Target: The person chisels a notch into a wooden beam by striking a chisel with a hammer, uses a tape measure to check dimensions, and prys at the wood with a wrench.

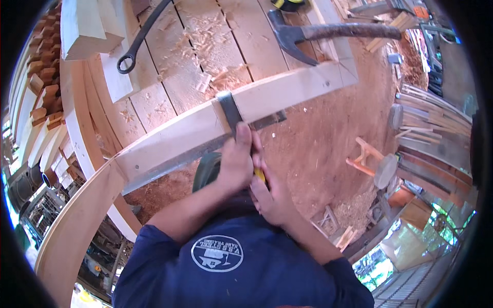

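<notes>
Both my hands hold a chisel (229, 110) whose wide dark blade points away from me. My left hand (238, 161) is closed round the lower blade, thumb laid along it. Behind it, my right hand (271, 197) grips the handle, of which a bit of yellow shows between the hands. The blade lies across a pale curved wooden beam (177, 131), at a notch cut in its top. Its tip reaches the beam's far edge, by some loose chips. How deep the edge bites I cannot tell.
Beyond the beam, a slatted wooden bench top (179, 77) carries wood shavings (205, 43), a claw hammer (308, 35) and a dark ring spanner (134, 51). A tape measure (287, 4) lies at the far edge. Cut timber (46, 102) is stacked left; a stool (382, 169) stands right.
</notes>
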The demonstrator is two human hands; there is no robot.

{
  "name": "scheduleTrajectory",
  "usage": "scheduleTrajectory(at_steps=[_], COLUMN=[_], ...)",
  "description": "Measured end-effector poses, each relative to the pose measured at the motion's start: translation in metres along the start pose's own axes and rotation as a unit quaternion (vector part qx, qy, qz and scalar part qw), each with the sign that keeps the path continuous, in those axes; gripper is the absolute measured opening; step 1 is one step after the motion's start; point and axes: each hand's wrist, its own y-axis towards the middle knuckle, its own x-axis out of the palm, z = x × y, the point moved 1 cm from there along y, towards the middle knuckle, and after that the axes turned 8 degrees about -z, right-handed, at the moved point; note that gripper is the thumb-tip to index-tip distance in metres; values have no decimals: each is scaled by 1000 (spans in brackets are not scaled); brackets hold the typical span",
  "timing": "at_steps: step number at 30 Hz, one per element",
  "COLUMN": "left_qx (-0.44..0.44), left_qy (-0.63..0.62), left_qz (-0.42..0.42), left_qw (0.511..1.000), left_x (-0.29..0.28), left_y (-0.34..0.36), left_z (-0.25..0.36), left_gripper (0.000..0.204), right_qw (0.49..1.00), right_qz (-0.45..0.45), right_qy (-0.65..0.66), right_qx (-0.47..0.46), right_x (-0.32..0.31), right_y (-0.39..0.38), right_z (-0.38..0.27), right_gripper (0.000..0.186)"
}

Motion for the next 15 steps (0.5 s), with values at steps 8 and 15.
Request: scheduleTrajectory(at_steps=[8,15], left_qx=[5,350], left_qy=[32,481], left_qz=[-10,-3], left_qw=[999,804], left_x=[-3,-7], left_y=[-3,-40], left_z=[-11,71], left_gripper=[70,53], right_qw=[987,988], right_qz=[11,-5], right_qy=[-103,-24], right_qx=[-120,-150], right_x=[-22,-86], right_y=[-3,-35], right_z=[3,-45], right_gripper=[46,40])
